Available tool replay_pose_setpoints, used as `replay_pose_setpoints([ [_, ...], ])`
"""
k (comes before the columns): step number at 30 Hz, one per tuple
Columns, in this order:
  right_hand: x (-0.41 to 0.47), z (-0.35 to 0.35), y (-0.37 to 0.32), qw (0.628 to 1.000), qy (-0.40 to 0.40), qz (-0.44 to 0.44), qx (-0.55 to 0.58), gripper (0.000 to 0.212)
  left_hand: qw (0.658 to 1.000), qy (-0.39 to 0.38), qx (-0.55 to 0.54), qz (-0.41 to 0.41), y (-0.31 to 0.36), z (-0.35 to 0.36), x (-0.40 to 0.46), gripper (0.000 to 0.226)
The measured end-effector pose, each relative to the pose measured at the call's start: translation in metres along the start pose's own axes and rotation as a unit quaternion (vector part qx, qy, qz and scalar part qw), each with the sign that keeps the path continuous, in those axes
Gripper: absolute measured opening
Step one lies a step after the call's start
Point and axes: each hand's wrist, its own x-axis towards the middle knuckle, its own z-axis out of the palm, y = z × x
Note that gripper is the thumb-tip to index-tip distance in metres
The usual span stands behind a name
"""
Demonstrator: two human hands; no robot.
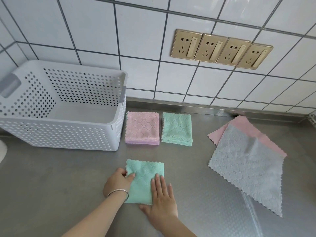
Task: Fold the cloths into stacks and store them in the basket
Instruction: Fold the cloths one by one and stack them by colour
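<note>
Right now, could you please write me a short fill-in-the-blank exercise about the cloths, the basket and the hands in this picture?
1. Both hands, the left hand and the right hand, press on a folded cloth whose colour is ____.
2. The pink stack lies between the white basket and the ____ stack.
3. The unfolded grey cloth lies on top of a ____ cloth.
4. The basket holds ____ cloths.

Missing words: green; green; pink; no

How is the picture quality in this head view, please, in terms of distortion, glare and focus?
Head view: wide-angle lens bows the wall tiles; soft glare streaks the steel counter lower right; light is even, shadows faint; the hands and green cloth are reasonably sharp.
</note>
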Motion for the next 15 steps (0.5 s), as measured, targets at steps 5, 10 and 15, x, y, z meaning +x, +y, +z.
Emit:
replay_pose_setpoints([
  [5, 0.005, -0.011, -0.006, 0.999, 0.036, 0.032, 0.01, 0.077, 0.999, 0.031, 0.018, 0.036, -0.004, 0.005, -0.012, 0.03],
  [10, 0.01, -0.048, -0.006, 0.968, -0.035, 0.214, 0.127, 0.04, 0.996, 0.055, 0.066, 0.013, -0.019, 0.01, -0.022, 0.043],
  [15, 0.023, -0.055, 0.003, 0.937, -0.128, 0.274, 0.174, 0.017, 0.994, 0.007, 0.109, 0.005, -0.012, 0.007, -0.02, 0.039],
])
